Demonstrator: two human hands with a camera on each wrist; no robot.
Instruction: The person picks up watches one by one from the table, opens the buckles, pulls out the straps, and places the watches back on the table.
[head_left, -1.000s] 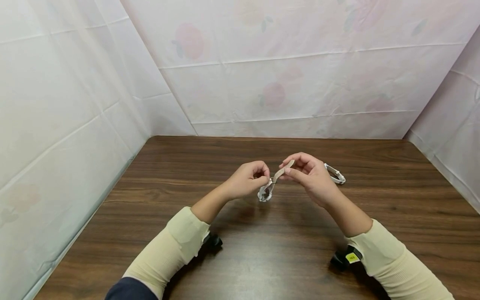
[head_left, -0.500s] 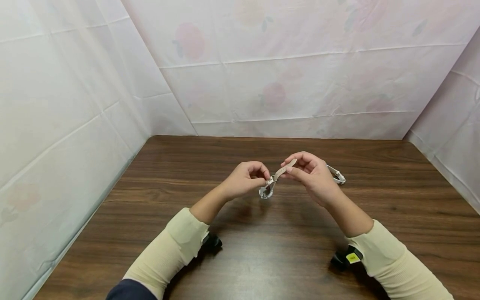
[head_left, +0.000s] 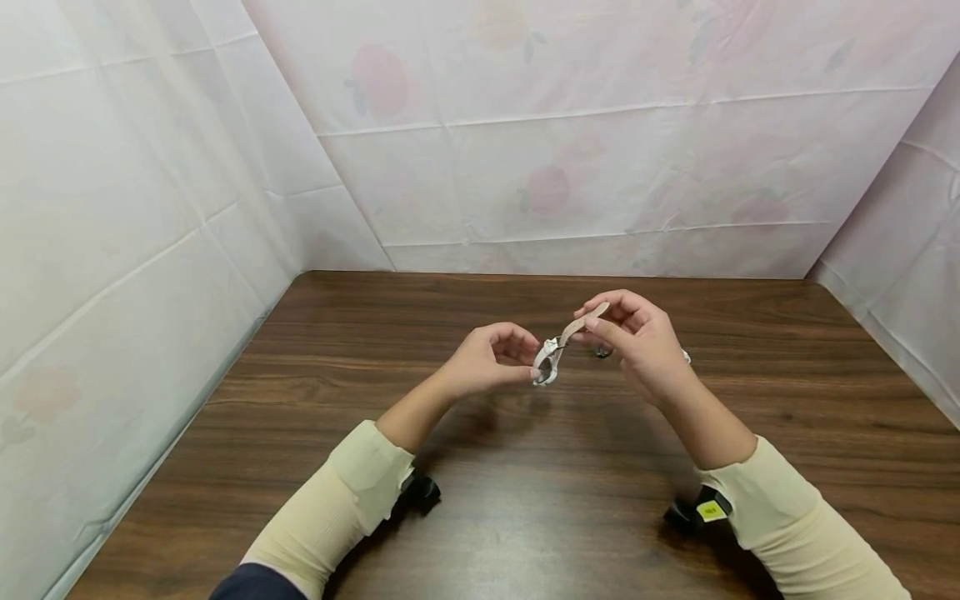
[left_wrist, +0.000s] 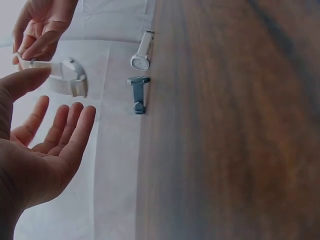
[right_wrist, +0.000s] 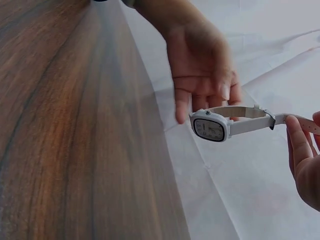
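A white wristwatch with a rectangular face hangs in the air above the wooden table. My right hand pinches the free end of its strap and carries it. My left hand is beside the watch with its fingers spread straight. Only its thumb touches the strap near the buckle. In the left wrist view the watch sits between that thumb and my right hand.
A second white watch lies on the table beyond my right hand, only its edge showing in the head view. Near it stands a small grey-blue piece. White sheets wall in the table on three sides.
My left hand has let go of its pinch and opened its fingers. My right hand has lifted the watch slightly up and away, now covering most of the second watch.
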